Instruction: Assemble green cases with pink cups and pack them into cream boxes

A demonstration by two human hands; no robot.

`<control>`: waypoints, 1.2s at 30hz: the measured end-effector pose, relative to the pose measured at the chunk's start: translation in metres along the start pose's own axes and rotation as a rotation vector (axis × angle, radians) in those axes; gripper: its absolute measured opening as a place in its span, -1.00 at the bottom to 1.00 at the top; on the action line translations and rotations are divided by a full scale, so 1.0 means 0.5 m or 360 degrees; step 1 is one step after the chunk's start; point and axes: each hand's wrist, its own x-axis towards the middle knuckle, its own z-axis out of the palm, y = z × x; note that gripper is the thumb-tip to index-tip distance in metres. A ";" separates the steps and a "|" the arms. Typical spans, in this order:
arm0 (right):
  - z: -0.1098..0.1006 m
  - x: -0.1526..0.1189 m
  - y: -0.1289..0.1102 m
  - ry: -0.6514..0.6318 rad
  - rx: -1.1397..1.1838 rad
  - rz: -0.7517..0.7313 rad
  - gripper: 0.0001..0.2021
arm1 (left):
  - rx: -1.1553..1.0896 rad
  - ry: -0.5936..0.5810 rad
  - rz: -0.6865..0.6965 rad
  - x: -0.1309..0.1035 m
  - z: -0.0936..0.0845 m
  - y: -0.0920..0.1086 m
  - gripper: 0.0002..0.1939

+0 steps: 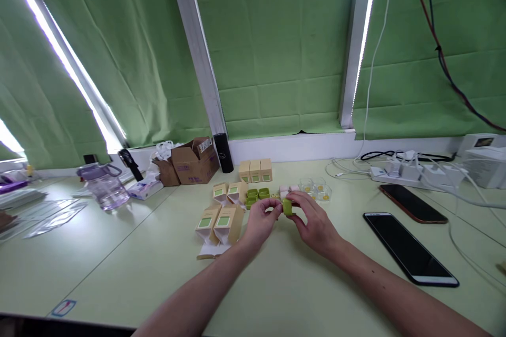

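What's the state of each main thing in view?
Green piece: held in right hand, left hand fingertips at it
Green cups: open tops up
Front cream boxes: flaps open
Cardboard box: open
Bottle: lid on
Near phone: screen dark
Far phone: screen dark
Power strip: plugs in
Green blinds: down

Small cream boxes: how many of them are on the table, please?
7 visible: three back boxes side by side, two middle boxes, two front boxes. Others may be hidden.

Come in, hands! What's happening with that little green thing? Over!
Right hand: holding green piece. Left hand: right beside it, contact unclear. Boxes nearby, not between the hands.
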 end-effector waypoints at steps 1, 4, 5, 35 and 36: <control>0.001 0.000 0.000 0.0001 0.0008 0.0004 -0.54 | -0.0001 0.0003 -0.0003 0.000 0.000 0.000 -0.78; 0.002 0.000 0.001 0.0004 0.0033 0.0013 -0.53 | -0.0009 0.0002 -0.0018 0.000 0.002 -0.001 -0.77; 0.002 0.000 0.002 0.0008 0.0042 0.0016 -0.53 | -0.0011 0.0002 -0.0022 0.000 0.002 -0.001 -0.76; -0.004 0.005 -0.006 0.0039 0.0111 0.0080 -0.59 | -0.0179 0.0008 -0.0043 -0.005 -0.003 0.005 -0.65; -0.004 0.005 -0.006 0.0038 0.0112 0.0083 -0.59 | -0.0184 0.0006 -0.0041 -0.004 -0.003 0.004 -0.65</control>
